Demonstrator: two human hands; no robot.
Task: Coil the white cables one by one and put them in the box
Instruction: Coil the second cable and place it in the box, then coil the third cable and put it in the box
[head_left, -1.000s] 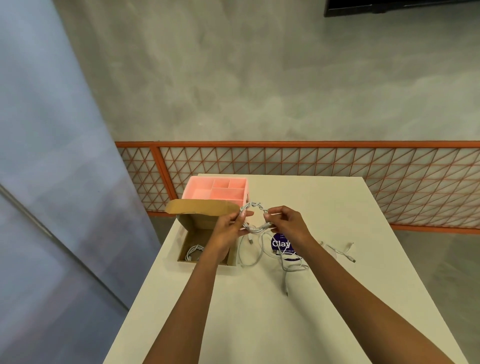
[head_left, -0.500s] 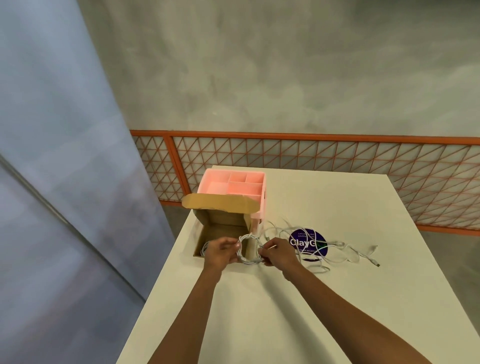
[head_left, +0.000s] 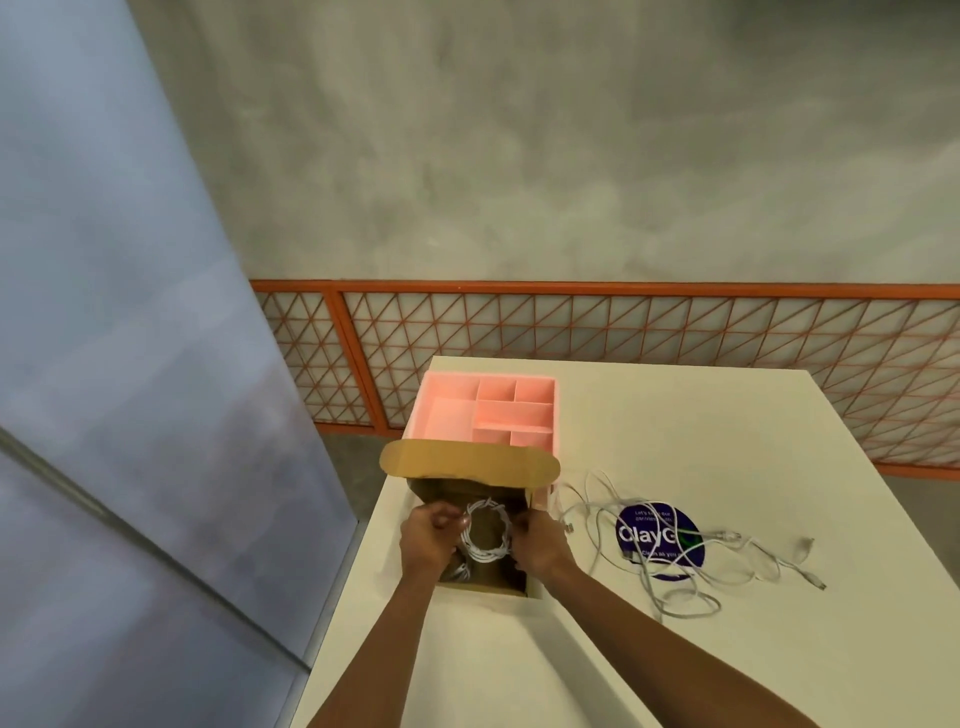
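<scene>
Coiled white cable (head_left: 484, 554) hangs as a tight ring over the open cardboard box (head_left: 483, 588), low between its walls. The left hand (head_left: 428, 540) pinches the ring's left side with curled fingers and the right hand (head_left: 540, 545) pinches its right side. Below the left hand another white coil (head_left: 460, 571) seems to lie in the box already, so this looks like at least the second cable going in.

Loose white cables (head_left: 670, 582) lie tangled to the right, across a purple round sticker (head_left: 639, 532) on the white table (head_left: 727, 441). How many there are I cannot tell, and all need coiling. A pink divided tray (head_left: 488, 415) sits just behind the box.
</scene>
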